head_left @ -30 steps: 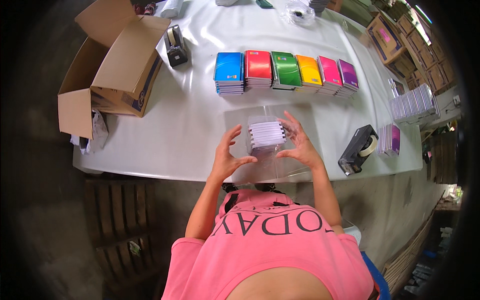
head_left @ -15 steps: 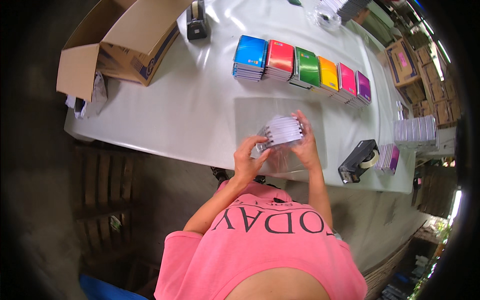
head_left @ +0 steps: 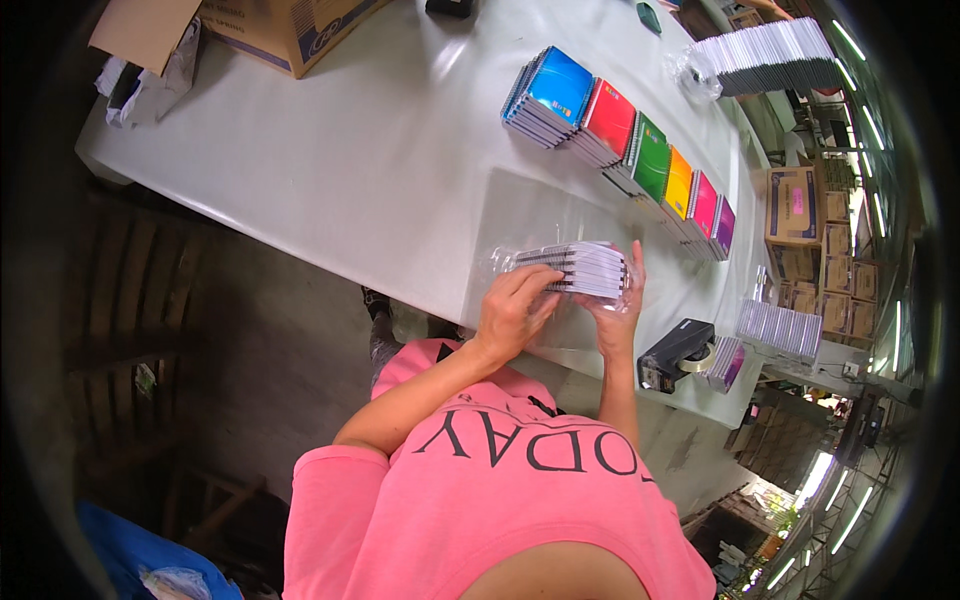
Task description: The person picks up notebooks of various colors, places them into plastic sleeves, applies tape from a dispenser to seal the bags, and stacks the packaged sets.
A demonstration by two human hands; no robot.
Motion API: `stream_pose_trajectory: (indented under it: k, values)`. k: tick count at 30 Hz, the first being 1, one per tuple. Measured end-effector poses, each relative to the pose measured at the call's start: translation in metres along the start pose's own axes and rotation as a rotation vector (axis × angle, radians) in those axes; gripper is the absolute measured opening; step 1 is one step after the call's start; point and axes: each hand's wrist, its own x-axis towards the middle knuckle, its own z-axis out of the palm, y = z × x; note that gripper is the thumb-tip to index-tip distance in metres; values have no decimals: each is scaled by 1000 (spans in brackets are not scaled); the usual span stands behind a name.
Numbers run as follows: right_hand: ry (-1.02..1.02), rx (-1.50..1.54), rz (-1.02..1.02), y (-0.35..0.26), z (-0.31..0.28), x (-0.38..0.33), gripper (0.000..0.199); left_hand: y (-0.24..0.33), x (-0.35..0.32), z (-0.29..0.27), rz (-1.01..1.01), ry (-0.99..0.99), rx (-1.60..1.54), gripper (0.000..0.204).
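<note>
Left hand [head_left: 515, 312]: grasping the near-left side of the notebook stack [head_left: 592, 268], where dark spirals show, through clear film [head_left: 495, 262].
Right hand [head_left: 617, 315]: grasping the stack's other end, fingers along its right side.
Notebook stack: between both hands, over a plastic sheet [head_left: 515, 205] near the front edge of the bench [head_left: 330, 190]; whether it rests there, I cannot tell.
Handling: probably weighty and firm, apt to fan between layers; the film looks soft and slippery.
Best hold: likely both ends, pressed together, not loose film.
Beyond: coloured notebook row [head_left: 650, 160]; tape dispenser [head_left: 665, 355] to the right.
</note>
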Motion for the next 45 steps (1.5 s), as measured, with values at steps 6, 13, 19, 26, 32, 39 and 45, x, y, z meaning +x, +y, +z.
stream_pose_trajectory:
  k: [6,13,19,26,32,39,45]
  values:
    - [-1,-38,0,-6,2,0,111,0,6,-4,-93,-84,-52,51]
    - [24,71,62,-1,1,-1,112,0,14,-6,-158,-217,-74,75]
    - [48,195,-73,-1,7,-10,106,2,43,-14,-121,-445,-1,91]
    - [203,331,70,18,6,-32,84,-6,46,-9,-173,-504,-26,82]
    - [231,373,89,25,7,-35,77,-5,45,-7,-177,-504,10,82]
    - [158,219,90,20,-3,-23,88,-7,44,-8,-166,-498,6,84]
    - [211,232,-50,14,-9,-22,86,14,43,-11,-66,-127,-2,83]
